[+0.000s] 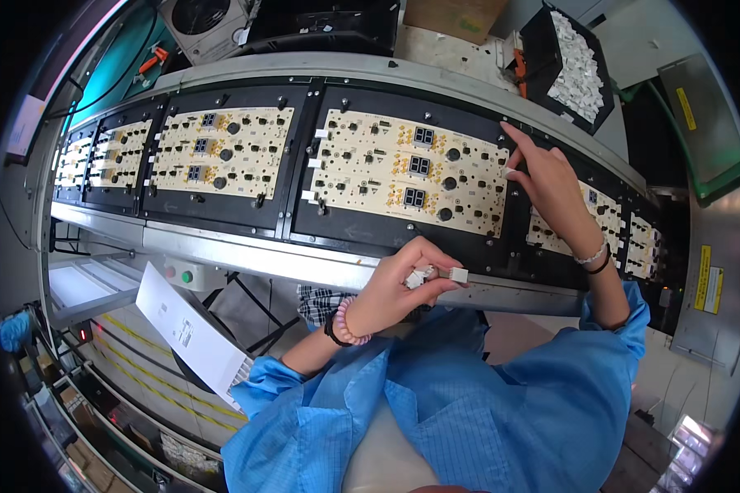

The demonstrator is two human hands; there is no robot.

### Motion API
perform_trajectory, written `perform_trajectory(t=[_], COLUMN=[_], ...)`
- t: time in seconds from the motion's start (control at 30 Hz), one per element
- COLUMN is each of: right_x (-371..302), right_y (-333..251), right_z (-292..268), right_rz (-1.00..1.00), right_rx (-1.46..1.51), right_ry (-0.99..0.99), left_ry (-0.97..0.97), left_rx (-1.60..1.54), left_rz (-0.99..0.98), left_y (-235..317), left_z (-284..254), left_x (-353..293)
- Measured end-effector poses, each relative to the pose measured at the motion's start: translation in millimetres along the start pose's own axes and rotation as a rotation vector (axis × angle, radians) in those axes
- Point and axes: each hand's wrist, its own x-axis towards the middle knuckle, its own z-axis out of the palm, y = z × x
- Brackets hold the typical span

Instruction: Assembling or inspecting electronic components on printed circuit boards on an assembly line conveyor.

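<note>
Several small white plastic connectors [420, 276] sit in my left hand [395, 283], whose fingers are curled around them. One white connector [459, 275] sticks out between its thumb and index fingertip, just in front of the bench's metal edge. My right hand [549, 177] is over the right end of a black fixture holding cream circuit boards [477, 177]. Its index finger is stretched out, with the thumb tip apart from it beside the top board. A small white spot shows at that thumb tip; I cannot tell if it is a connector. White connectors [314, 163] stand along these boards' left edges.
More black fixtures with cream boards [222, 148] line up left and right along the metal rail [247, 248]. A black bin [551, 57] heaped with white parts stands at the back right. A white sheet [185, 333] and a green-button box [187, 277] are at front left.
</note>
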Motion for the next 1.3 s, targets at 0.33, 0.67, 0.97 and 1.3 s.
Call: perform_trajectory(t=[0.33,0.67,0.97,1.3], right_x=[3,-25,-34,-35], right_y=[4,-85,-100,-47], right_z=[3,-3,13,-4], right_rz=[0.091,-0.075,-0.214,0.002], right_rx=[0.132,0.321,0.511,0.193], right_ry=[-0.011,0.035,0.026,0.247], left_ry=[0.004,0.1,0.124,0.189], left_rx=[-0.06,-0.115,-0.15,-0.346], left_rz=[-0.019,0.008,0.025,-0.151], left_y=[11,5,2,10], left_z=[-5,-4,-5,-23], left_x=[4,-5,-4,-3])
